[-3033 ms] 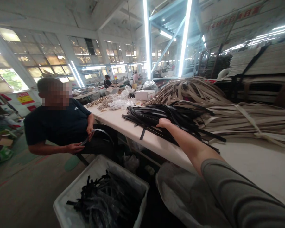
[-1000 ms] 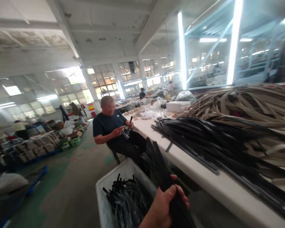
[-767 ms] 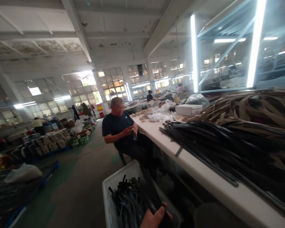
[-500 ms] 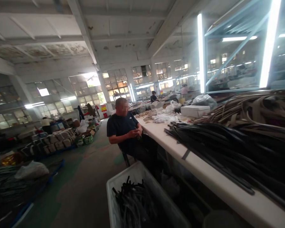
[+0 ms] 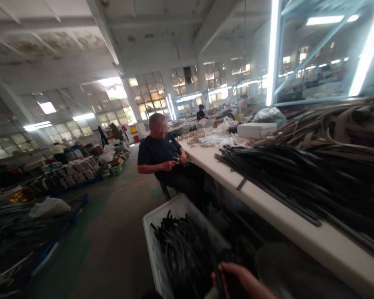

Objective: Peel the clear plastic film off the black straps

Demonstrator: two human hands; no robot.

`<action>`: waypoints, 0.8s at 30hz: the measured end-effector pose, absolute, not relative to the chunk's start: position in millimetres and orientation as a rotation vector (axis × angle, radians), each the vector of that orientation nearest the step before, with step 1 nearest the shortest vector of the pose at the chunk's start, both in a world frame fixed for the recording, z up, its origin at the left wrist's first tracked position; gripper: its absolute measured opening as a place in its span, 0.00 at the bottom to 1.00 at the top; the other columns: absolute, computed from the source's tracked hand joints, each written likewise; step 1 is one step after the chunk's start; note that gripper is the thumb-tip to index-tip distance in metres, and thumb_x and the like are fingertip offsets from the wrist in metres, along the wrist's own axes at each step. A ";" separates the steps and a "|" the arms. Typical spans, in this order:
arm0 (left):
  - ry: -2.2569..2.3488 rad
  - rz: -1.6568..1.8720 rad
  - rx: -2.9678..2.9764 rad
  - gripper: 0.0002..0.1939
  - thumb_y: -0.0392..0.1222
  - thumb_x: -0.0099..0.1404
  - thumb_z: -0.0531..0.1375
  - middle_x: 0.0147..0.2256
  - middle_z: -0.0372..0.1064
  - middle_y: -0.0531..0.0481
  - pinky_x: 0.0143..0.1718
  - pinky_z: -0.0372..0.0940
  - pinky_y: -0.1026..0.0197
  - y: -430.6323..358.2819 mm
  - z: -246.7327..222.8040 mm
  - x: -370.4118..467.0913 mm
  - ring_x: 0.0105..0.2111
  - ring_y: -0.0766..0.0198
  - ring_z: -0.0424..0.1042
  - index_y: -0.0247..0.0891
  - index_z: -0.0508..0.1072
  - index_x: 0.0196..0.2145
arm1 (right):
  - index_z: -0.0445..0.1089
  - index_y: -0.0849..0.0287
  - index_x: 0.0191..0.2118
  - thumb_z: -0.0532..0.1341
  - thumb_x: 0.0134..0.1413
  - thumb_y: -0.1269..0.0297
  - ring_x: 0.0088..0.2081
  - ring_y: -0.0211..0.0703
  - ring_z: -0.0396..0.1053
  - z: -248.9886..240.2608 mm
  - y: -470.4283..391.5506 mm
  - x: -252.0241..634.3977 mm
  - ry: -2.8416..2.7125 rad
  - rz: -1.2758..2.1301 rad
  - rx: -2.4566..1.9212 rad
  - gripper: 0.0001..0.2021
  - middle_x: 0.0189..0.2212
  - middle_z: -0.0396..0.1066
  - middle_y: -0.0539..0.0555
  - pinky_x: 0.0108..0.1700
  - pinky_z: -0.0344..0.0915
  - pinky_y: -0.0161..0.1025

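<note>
At the bottom edge my right hand [image 5: 241, 279] comes in from the lower right. Its thumb and fingers are closed around a dark strip that looks like a black strap [image 5: 217, 272], over the near right side of a white plastic bin [image 5: 150, 238]. Many black straps [image 5: 177, 245] lie loosely heaped in that bin. My left hand does not show. To the right, a thick bundle of long black straps [image 5: 286, 182] rests on the white worktable [image 5: 268, 211], some reaching its front edge.
A seated person [image 5: 158, 149] is beyond the bin, hands together. Brown straps [image 5: 324, 124], a white box [image 5: 256, 130] and clear plastic bags [image 5: 269, 116] lie on the table. On the left floor, a pallet [image 5: 59, 236] carries dark strips and a filled bag [image 5: 50, 207].
My right hand has come into view at the bottom with the dark strap. The view has tipped down, showing more of the bin. The seated person's hands have shifted slightly.
</note>
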State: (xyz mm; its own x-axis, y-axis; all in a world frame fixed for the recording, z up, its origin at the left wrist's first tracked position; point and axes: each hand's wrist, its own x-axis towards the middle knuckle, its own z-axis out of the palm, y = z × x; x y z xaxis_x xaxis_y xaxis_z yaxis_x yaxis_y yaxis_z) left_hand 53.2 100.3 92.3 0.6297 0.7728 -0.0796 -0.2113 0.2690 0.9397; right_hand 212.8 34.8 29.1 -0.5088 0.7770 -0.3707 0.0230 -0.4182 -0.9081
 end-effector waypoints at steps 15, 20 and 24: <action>0.714 0.311 1.210 0.19 0.54 0.55 0.65 0.34 0.72 0.46 0.40 0.64 0.54 -21.8 -15.9 106.6 0.34 0.60 0.71 0.36 0.73 0.37 | 0.70 0.63 0.38 0.65 0.53 0.63 0.16 0.30 0.63 77.4 46.3 253.5 -0.821 2.061 -1.107 0.10 0.20 0.69 0.48 0.17 0.61 0.27; 0.476 0.667 0.925 0.40 0.60 0.46 0.71 0.47 0.70 0.40 0.51 0.61 0.49 -8.5 13.6 96.3 0.51 0.48 0.68 0.40 0.68 0.54 | 0.69 0.64 0.30 0.66 0.50 0.55 0.16 0.30 0.63 89.0 15.1 273.7 -1.293 1.947 -1.295 0.15 0.19 0.69 0.49 0.19 0.62 0.28; 0.403 0.711 0.608 0.37 0.67 0.52 0.63 0.38 0.74 0.38 0.44 0.66 0.50 -2.1 28.0 94.1 0.41 0.47 0.74 0.31 0.73 0.48 | 0.67 0.64 0.31 0.63 0.53 0.51 0.18 0.33 0.67 81.9 -12.5 274.7 -1.519 2.102 -1.299 0.18 0.20 0.71 0.51 0.21 0.65 0.30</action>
